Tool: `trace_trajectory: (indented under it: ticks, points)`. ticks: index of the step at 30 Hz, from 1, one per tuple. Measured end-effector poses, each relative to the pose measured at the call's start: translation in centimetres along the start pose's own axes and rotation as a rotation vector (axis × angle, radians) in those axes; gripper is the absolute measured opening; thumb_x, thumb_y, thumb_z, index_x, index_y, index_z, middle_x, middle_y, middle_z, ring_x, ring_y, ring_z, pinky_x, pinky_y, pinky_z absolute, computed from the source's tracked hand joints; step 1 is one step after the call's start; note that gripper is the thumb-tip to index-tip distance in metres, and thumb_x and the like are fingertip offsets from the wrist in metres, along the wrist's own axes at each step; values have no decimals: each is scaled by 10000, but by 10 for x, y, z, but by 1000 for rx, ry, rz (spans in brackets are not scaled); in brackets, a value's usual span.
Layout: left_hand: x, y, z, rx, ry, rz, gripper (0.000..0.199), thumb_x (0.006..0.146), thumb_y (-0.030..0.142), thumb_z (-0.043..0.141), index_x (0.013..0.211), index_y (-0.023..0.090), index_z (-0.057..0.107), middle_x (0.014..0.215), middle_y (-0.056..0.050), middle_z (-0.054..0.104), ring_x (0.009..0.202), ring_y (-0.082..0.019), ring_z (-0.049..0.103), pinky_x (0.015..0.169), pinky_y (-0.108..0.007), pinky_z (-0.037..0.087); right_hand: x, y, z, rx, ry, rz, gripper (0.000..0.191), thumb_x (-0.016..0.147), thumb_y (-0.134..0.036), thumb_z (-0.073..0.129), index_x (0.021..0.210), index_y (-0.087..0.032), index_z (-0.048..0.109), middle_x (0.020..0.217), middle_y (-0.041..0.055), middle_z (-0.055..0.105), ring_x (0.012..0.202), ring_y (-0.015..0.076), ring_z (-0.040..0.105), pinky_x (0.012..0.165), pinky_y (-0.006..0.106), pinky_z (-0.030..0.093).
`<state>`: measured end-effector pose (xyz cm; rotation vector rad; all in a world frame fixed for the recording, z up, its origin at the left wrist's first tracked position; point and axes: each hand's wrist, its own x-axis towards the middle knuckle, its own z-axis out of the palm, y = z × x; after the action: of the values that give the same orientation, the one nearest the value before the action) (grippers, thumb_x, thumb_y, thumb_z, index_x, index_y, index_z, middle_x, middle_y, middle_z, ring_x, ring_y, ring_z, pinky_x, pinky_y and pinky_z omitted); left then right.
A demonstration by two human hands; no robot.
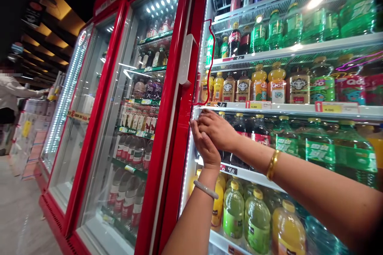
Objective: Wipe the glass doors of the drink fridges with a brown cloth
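Note:
My left hand (206,149), with a grey bangle (206,189) at the wrist, is raised beside the left edge of the glass door of a lit drinks fridge. My right hand (220,129), with a gold bracelet (273,165) on its forearm, lies just above it, its fingers reaching left. The two hands overlap with their fingers bent and close together. Whatever lies between them, if anything, is hidden. Behind them are a shelf edge with a price tag (228,169) and cola bottles (261,130), partly covered by my right hand and arm.
A white door handle (186,60) stands out from the red frame (177,127) left of my hands. Another fridge (119,127) with bottled drinks is further left. Juice bottles (233,209) line the lower shelf. A person (12,93) stands at the far left.

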<state>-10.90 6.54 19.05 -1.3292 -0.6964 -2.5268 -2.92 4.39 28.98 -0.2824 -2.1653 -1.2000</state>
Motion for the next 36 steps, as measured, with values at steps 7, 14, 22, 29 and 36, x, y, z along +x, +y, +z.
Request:
trace_trajectory:
  ticks: [7, 14, 22, 29, 36]
  points:
    - [-10, -9, 0, 131, -184, 137, 553, 1094, 401, 232, 1600, 229, 373, 1623, -83, 455, 1552, -170, 359, 1347, -410, 161, -9, 42, -35, -98, -85, -25, 283, 998, -414, 523, 1100, -260, 737, 1233, 94, 673, 1236, 272, 559, 1104, 486, 488]
    - [-11, -18, 4, 248, -247, 177, 594, 1089, 386, 276, 1657, 231, 202, 1704, -92, 261, 1598, -190, 220, 1352, -461, 87, 4, 39, -25, -128, 59, 34, 260, 993, -389, 533, 1108, -263, 730, 1230, 67, 686, 1248, 259, 564, 1241, 546, 359]
    - [68, 23, 39, 155, -509, 396, 652, 1070, 514, 258, 1647, 210, 250, 1702, -102, 289, 1602, -206, 225, 1339, -450, 189, -17, 78, -76, -284, 67, 124, 298, 982, -389, 548, 1196, -248, 699, 1300, 108, 646, 1267, 291, 553, 1170, 543, 444]
    - [136, 33, 94, 143, -434, 409, 688, 1068, 513, 70, 1599, 197, 371, 1650, -97, 413, 1579, -184, 305, 1324, -451, 236, -7, 93, -78, -301, 61, 59, 261, 945, -367, 585, 1129, -236, 717, 1217, 104, 675, 1194, 294, 577, 1165, 569, 446]
    - [130, 34, 103, 275, -499, 539, 659, 1059, 547, 229, 1596, 198, 381, 1671, -70, 377, 1598, -222, 258, 1342, -466, 131, -19, 128, -94, -363, 201, 171, 297, 941, -421, 585, 1146, -245, 709, 1260, 127, 632, 1250, 331, 539, 1115, 591, 475]
